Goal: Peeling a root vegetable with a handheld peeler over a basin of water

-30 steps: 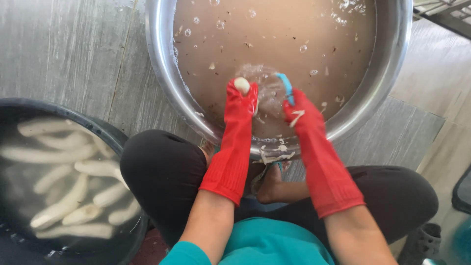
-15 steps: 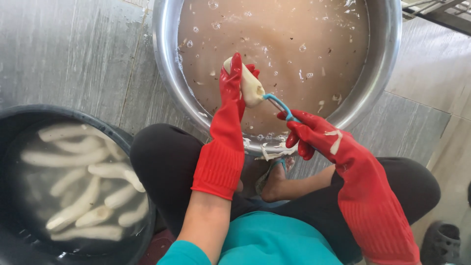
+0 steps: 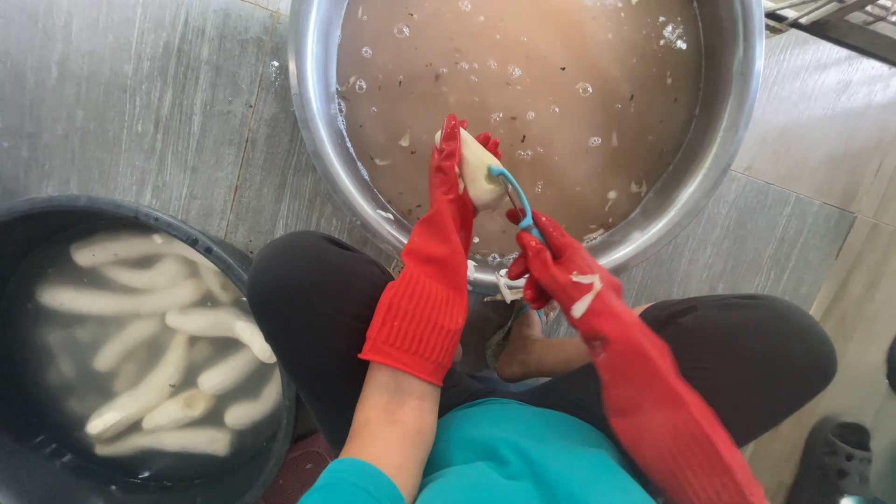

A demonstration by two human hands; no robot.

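Both my hands wear long red rubber gloves. My left hand [image 3: 455, 191] grips a pale peeled root [image 3: 481, 168] and holds it upright above the near rim of a big steel basin [image 3: 313, 131]. In my right hand [image 3: 553, 266] is a blue-handled peeler [image 3: 515, 196], its blade resting against the root's right side. Muddy brown water with bubbles and bits of peel fills the basin. Peel scraps stick to my right glove.
A black tub [image 3: 28, 233] at lower left holds several peeled white roots [image 3: 149, 364] in water. My knees in dark trousers are spread around the basin's near edge. The floor is grey tile, and a dark shoe [image 3: 831, 457] sits at lower right.
Both hands came up out of the brown water with the root. My right hand drew back toward me and now sets the peeler against the root's side.
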